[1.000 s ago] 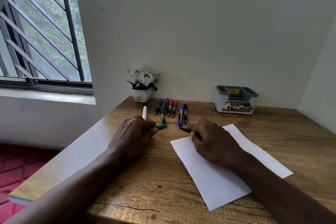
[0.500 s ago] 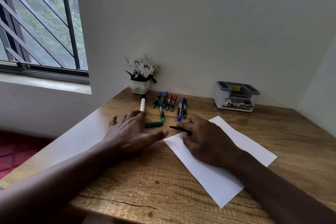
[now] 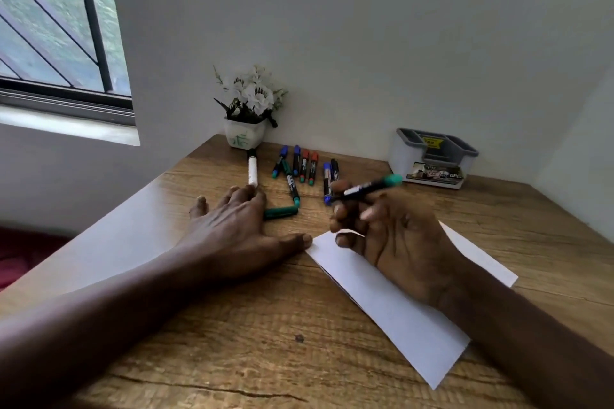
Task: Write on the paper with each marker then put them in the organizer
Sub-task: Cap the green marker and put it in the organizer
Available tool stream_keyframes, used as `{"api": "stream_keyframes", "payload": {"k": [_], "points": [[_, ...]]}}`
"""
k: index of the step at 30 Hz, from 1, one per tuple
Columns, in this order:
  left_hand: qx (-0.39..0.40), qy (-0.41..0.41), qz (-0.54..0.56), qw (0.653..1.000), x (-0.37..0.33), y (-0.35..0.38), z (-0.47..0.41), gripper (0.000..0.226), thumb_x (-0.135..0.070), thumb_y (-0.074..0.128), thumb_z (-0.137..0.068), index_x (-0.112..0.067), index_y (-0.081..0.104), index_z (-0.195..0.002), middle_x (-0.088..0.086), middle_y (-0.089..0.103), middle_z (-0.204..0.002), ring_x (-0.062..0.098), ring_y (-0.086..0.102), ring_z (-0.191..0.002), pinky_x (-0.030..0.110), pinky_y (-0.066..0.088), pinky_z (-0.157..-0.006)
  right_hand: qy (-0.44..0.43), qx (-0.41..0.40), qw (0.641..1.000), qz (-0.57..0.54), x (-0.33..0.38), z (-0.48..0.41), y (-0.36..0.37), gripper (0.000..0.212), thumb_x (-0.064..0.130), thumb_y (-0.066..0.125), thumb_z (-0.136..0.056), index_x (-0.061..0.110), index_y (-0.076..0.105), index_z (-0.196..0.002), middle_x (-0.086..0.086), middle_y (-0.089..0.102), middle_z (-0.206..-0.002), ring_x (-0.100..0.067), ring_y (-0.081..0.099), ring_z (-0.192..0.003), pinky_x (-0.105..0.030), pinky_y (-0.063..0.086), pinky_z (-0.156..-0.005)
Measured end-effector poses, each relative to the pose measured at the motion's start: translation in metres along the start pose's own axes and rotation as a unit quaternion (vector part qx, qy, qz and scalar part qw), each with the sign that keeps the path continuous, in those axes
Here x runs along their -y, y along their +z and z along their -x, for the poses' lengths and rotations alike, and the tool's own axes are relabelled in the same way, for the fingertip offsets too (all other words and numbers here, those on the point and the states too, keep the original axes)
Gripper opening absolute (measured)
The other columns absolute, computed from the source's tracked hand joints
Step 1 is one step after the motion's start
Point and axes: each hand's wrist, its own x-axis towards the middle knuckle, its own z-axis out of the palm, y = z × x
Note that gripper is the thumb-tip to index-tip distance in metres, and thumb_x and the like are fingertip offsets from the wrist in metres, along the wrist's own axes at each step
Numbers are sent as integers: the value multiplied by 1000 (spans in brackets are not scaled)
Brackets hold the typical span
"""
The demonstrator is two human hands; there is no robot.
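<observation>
Head view
Right hand [image 3: 395, 242]: gripping a green marker [image 3: 372, 188] in curled fingers, its green end pointing up and right toward the organizer [image 3: 432, 159]; the tip is hiding inside the fist, motion blurring the fingers.
Left hand [image 3: 239, 229]: lying flat and open on the desk [image 3: 265, 325], holding nothing, its fingertips covering one end of the green cap [image 3: 282, 212].
Paper [image 3: 398, 309]: lying under the right hand, partly hidden by the wrist.
Other markers [image 3: 304, 166]: lying beyond both hands, near the wall.
Room: bare desk stretching near the front edge.
</observation>
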Motion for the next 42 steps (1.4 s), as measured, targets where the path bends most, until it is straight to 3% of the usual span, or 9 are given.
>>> {"api": "stream_keyframes", "payload": {"k": [3,5,7,10,19,26,31,37,42], "points": [[-1,7,-5,1000,2,0,0,110,-94,34,-72,-27,22,-158,-3,7,-169,17,6,-155,58,4,-123,-13,-33,987,159,-6,1,5,32,30,76,-82,10,63,-103,-5,55,-74,-16,54,-67,-27,46,-56],[1,11,-8,1000,3,0,-1,106,-93,34,-74,-28,23,-158,-3,7,-169,19,6,-155,58,6,-123,-8,-74,965,251,-8,2,10,35,45,66,-92,10,63,-87,-5,54,-63,-18,50,-59,-28,41,-52],[0,15,-11,1000,5,-1,-1,100,-91,35,-76,-31,27,-156,-4,9,-169,20,8,-155,58,9,-122,-10,-92,952,292,-9,4,14,28,31,55,-100,11,67,-85,-10,61,-60,-20,55,-54,-28,41,-48],[0,17,-8,1000,7,-2,-2,95,-89,38,-77,-32,30,-154,-5,11,-169,20,10,-154,57,10,-122,-24,-81,923,376,-10,8,17,10,11,60,-98,8,69,-96,-14,72,-69,-20,65,-58,-26,46,-51],[7,15,-9,1000,6,-6,-3,98,-91,41,-75,-32,33,-153,-5,16,-168,22,13,-153,58,13,-121,17,-117,927,357,-7,6,21,7,0,71,-86,4,75,-90,-16,77,-76,-24,73,-67,-31,58,-63],[5,15,-15,1000,6,-6,-4,98,-91,40,-74,-33,34,-152,-4,19,-167,23,16,-152,58,15,-120,-63,-152,894,417,-18,-1,27,15,8,73,-83,7,67,-70,-8,65,-54,-16,59,-44,-22,44,-42],[6,16,-13,1000,7,-5,-4,98,-91,41,-75,-32,34,-153,-3,19,-167,24,16,-152,59,15,-120,-76,-155,880,443,-21,-3,26,14,11,75,-82,9,68,-70,-1,64,-52,-10,59,-42,-21,45,-45],[2,15,-13,1000,7,-4,-5,98,-91,41,-74,-31,35,-152,-3,20,-167,24,18,-152,58,15,-120,-64,-146,888,432,-18,-3,26,16,9,73,-84,2,65,-72,-1,61,-48,-11,58,-41,-18,42,-42],[3,15,-7,1000,7,-4,-4,99,-91,41,-74,-31,34,-153,-3,20,-167,24,17,-152,58,14,-121,-73,-146,889,427,-20,-1,25,15,10,72,-87,7,66,-74,-3,63,-51,-11,58,-42,-19,44,-44]]}}
